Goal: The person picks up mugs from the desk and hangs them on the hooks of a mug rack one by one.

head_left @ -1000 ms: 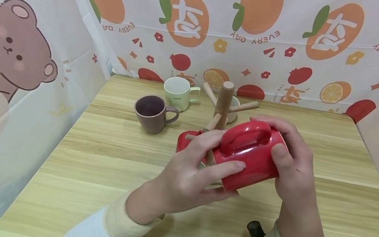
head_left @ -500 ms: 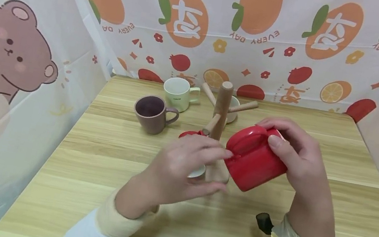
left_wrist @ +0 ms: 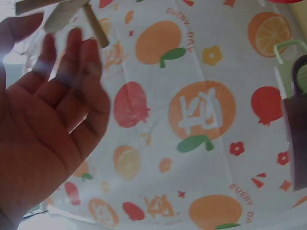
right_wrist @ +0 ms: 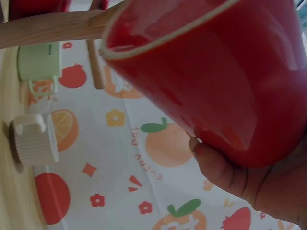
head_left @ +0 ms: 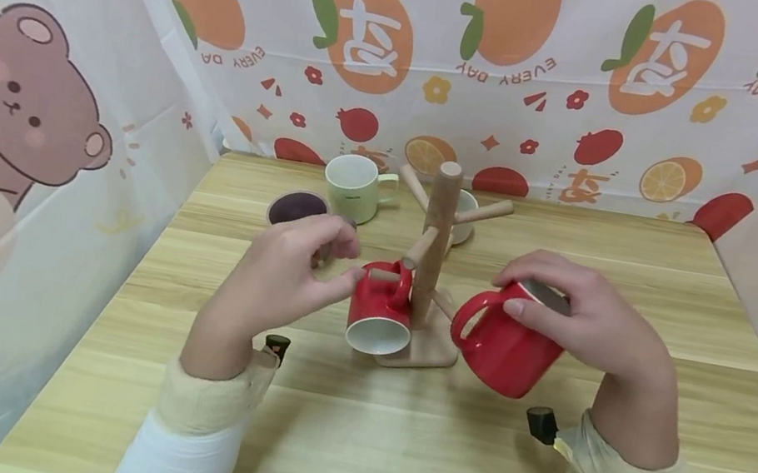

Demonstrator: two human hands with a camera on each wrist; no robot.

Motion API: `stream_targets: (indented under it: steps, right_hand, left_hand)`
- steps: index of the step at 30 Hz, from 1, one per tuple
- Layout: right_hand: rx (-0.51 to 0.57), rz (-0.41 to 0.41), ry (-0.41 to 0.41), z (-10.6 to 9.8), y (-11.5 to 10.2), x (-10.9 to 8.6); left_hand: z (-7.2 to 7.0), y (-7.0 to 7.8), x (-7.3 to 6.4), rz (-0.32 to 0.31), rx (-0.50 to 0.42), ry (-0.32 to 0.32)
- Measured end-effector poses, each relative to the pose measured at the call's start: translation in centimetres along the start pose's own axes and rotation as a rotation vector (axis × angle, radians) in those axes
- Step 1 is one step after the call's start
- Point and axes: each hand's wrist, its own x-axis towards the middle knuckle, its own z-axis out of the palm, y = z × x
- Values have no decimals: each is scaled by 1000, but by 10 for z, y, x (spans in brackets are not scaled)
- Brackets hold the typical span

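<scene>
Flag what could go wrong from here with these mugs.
1. Slip: only the right grip supports the held red mug, tilted above the table; its glossy surface might slide.
2. Knock: that mug's handle faces the wooden stand, close to a lower peg; a careless move might clip it.
3. Bump: the left grip is right by the hanging red mug and might jostle it.

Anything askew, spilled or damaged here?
Nothing stands out: no spill or damage shows. The hanging red mug tilts, but it hangs by its handle from the wooden rack; the held red mug is tilted in the right hand.
</scene>
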Motion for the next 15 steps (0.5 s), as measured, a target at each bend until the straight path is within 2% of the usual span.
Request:
stream_targets:
  steps: [3, 6, 9, 12, 15]
  right_hand:
    - [-40, 17, -67, 2, 9, 5]
    - [-48, 30, -109, 4, 17, 10]
    - [-43, 68, -140, 6, 25, 14]
    - [-35, 111, -164, 9, 33, 19]
    - [-25, 161, -184, 12, 39, 23]
  left_hand:
    - [9, -6, 3, -98, 10, -181]
    - [23, -8, 7, -124, 2, -291]
    - [39, -10, 10, -107, -37, -333]
    - [55, -12, 14, -76, -125, -355]
    - [67, -13, 16, -78, -202, -371]
